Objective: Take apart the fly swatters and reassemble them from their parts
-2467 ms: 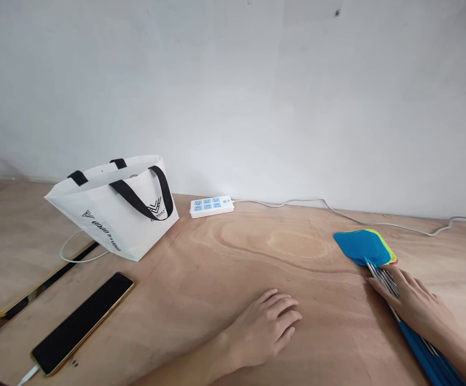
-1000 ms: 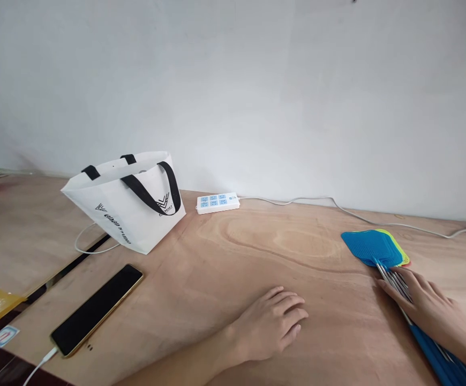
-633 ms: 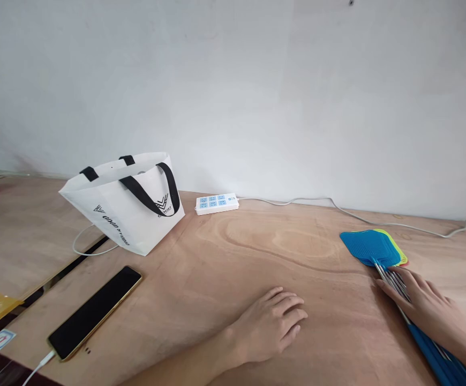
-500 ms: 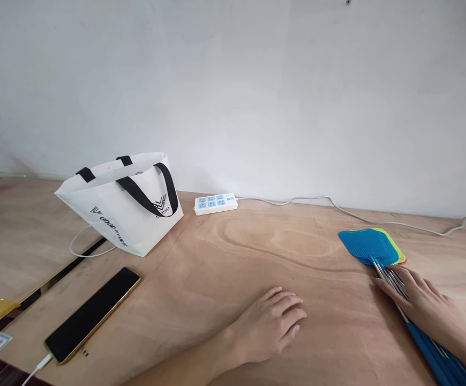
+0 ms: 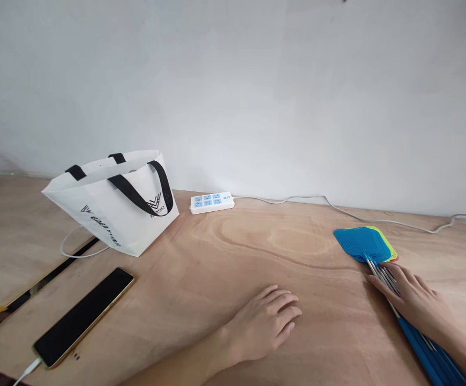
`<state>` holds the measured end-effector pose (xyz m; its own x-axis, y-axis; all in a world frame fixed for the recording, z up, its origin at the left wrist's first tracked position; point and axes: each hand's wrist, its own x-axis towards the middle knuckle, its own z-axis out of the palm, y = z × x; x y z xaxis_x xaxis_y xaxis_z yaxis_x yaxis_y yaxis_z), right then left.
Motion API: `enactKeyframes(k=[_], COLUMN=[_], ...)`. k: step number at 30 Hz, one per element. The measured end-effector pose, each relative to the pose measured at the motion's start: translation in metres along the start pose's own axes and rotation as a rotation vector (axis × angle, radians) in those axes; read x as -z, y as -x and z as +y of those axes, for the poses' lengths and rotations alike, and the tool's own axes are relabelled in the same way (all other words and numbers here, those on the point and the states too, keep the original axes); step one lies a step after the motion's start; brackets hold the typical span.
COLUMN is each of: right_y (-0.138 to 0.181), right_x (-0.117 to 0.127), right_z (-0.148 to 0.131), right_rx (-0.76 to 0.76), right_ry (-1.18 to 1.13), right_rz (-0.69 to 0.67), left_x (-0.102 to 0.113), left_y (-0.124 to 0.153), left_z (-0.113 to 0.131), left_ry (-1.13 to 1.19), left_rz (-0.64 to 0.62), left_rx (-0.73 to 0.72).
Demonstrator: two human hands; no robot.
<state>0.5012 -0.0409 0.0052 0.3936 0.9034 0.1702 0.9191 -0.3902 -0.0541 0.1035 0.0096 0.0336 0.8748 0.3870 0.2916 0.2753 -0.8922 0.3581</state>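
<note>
My left hand [image 5: 268, 321] lies flat on the wooden table [image 5: 225, 268], palm down, fingers stretched out, holding nothing. My right hand [image 5: 412, 297] rests on top of a stack of fly swatters [image 5: 365, 244], fingers laid over their metal shafts. The top swatter head is blue, with yellow-green and red edges showing beneath it. The blue handles [image 5: 431, 356] run toward the lower right corner under my wrist.
A white tote bag [image 5: 112, 206] with black handles leans at the left. A black phone [image 5: 81, 316] lies plugged into a cable near the front left. A white power strip [image 5: 212, 202] with its cord [image 5: 337, 209] sits by the wall.
Only my head has shifted a little, so the scene slides sideways. Both hands have stayed where they were on the table and the swatters.
</note>
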Motion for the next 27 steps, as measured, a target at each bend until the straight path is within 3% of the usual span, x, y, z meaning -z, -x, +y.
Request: enactKeyframes(k=[14,27], right_y=[-0.001,-0.002], right_x=[0.004,-0.003], right_z=[-0.003,-0.010], right_rx=[-0.025,-0.026], right_ry=[-0.124,-0.042], right_rz=[-0.060,-0.046], left_x=[-0.001,0.000], left_y=[0.000,0.000], left_z=[0.000,0.000], left_ry=[0.012,0.002], left_rz=[0.000,0.004], left_rx=[0.005,0.003])
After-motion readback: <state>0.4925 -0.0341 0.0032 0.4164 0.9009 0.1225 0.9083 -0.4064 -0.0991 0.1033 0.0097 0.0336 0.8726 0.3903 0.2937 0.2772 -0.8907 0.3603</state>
